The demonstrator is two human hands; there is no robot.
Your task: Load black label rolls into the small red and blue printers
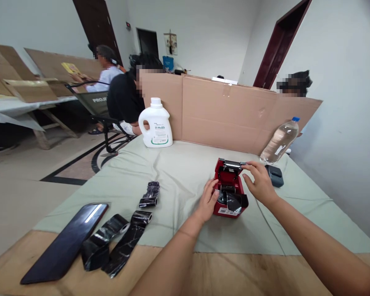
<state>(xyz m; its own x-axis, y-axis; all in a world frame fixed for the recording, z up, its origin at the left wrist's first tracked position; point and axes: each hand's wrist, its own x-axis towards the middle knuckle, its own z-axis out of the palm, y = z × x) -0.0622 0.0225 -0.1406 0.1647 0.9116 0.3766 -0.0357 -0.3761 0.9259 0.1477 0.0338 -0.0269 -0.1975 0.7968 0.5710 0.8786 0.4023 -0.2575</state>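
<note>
Red label printer (pixel 230 193) sits on cloth-covered tabletop (pixel 179 172), lid open, black ribbon roll (pixel 231 200) seated inside. Left hand (pixel 207 201) rests open against printer's left side, fingers touching the casing. Right hand (pixel 259 181) pinches the raised lid's edge. Loose black ribbon strips (pixel 117 242) and a dark phone (pixel 66 242) lie well apart, lower left.
</note>
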